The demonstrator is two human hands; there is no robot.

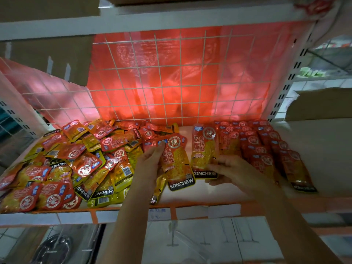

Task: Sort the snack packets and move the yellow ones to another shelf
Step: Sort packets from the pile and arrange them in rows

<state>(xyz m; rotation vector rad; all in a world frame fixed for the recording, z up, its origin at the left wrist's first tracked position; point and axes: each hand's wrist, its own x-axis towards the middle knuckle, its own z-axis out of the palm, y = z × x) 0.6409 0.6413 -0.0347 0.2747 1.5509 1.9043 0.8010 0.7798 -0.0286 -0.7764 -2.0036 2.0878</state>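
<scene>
Left hand is pinching one packet, long axis running front-to-back. Right hand is gripping another packet, just left of the sorted rows.

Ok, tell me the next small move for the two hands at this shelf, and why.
Probably slide the right hand's red and yellow foil snack packet right, against the neat overlapping row of red packets. It stands apart from that row, and the left hand already holds the next packet from the jumbled pile.
</scene>
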